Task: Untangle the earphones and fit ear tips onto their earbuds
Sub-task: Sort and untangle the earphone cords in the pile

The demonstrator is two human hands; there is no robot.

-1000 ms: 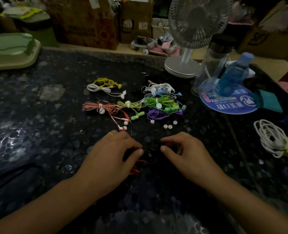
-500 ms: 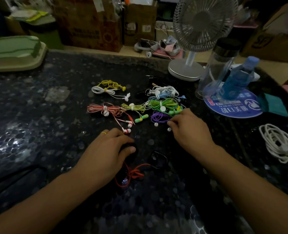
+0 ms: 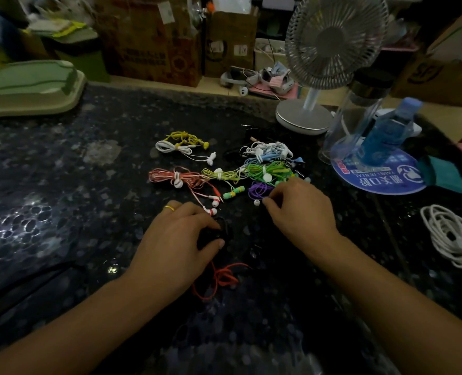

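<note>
Left grip pinches black earphone | right grip – unclear – at ear tip | mat: "DENTAL"

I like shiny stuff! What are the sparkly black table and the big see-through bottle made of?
The speckled black tabletop looks like polished stone, maybe granite: pale flecks and glossy glints. The tall clear bottle with the dark lid looks like glass or hard plastic: you can see straight through it. Which one, I cannot tell.
</note>
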